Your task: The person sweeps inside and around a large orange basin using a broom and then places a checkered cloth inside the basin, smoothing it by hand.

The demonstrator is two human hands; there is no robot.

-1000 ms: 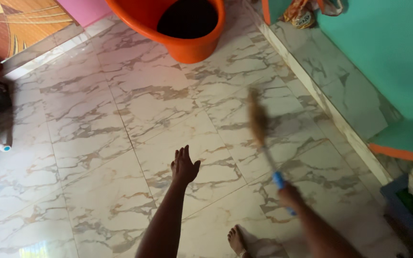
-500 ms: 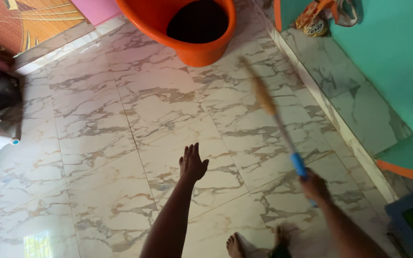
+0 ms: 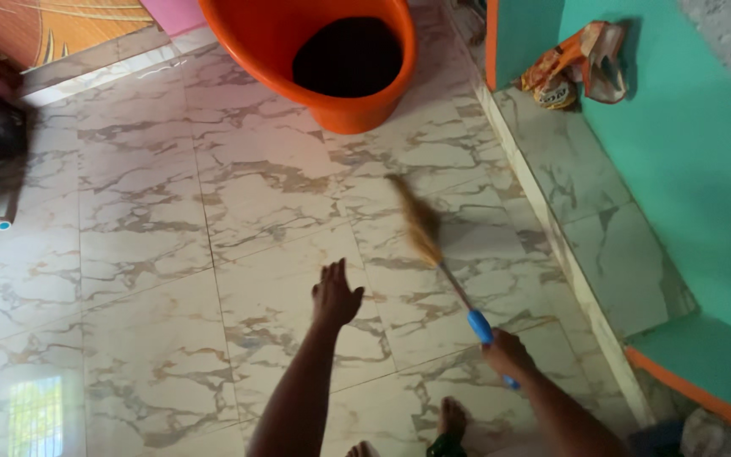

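Right hand: my right hand (image 3: 508, 354) is clamped around the blue grip of the broom (image 3: 433, 245), low in the frame and to the right of my left arm.
Left hand: my left hand (image 3: 335, 296) is empty, fingers held together and stretched forward, palm down above the floor (image 3: 154, 254); it touches nothing.
Broom, look: a short hand broom with a bright blue handle end, a thin dark neck and a tan, straw-like brush that widens toward the tip. The brush is motion-blurred, so I cannot make out single bristles.
Broom, place: it slants up and left from my right hand, the brush over the marble-patterned tiles, between my left hand and the raised tiled step (image 3: 568, 186) at the right. I cannot tell whether the tip touches the floor.
Floor: glossy white tiles with brown and grey veins; a bright window reflection lies at the lower left.
Tub: a large orange plastic tub (image 3: 264, 42) stands at the top centre, its inside dark, well apart from the brush.
Packages: a crumpled orange and yellow packet (image 3: 573, 72) lies on the step against the teal wall (image 3: 687, 152), upper right; its print is too small to read.
Feet: my bare foot (image 3: 452, 419) shows at the bottom edge, just left of my right forearm.
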